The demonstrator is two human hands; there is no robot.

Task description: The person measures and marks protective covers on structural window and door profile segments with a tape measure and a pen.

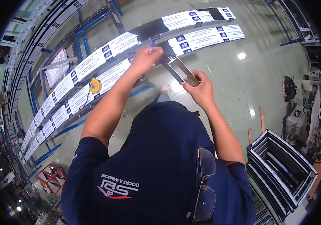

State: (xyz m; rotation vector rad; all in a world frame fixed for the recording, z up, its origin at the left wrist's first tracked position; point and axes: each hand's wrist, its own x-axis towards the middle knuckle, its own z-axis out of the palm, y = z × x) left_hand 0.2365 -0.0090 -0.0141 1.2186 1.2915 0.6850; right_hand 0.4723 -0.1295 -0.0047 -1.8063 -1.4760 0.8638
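Observation:
My left hand [144,60] is closed around a blue-and-white pen [151,46], which points up from the fingers. Its fingertips are right at the far end of a short dark aluminium profile piece [175,71]. The near end of that piece is gripped by my right hand [201,89], thumb on one side and fingers around the other. Behind the piece, two long profiles [117,44] with white printed film lie side by side, bare dark patches showing between the film. A yellow tape measure [95,86] rests on the nearer profile, left of my left forearm.
Blue metal stands [83,41] carry the long profiles, and more profiles [36,35] are stacked at the far left. Black frames [280,165] stand at the lower right, near a machine [299,116]. A red metal rack [51,178] is at the lower left.

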